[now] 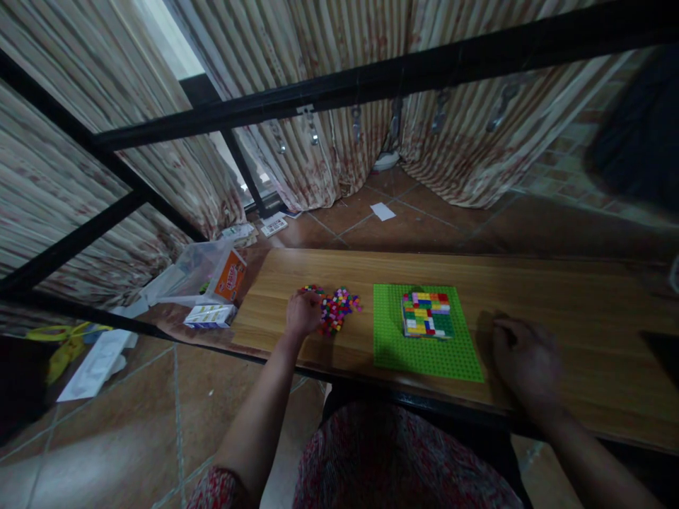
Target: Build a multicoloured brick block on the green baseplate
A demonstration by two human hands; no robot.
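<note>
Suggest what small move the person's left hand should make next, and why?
Probably pinch one brick from the loose pile of small toy bricks: the left hand is right at the pile's edge, and a multicoloured brick block sits on the green baseplate nearby. Whether that hand holds a brick now, I can't tell.

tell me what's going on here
The left hand is at the pile of loose, colourful toy bricks on a wooden table; whether its fingers grip one is too small to tell. The right hand is apart from the bricks, just right of a green board. A block of joined, multicoloured bricks sits on that board.
</note>
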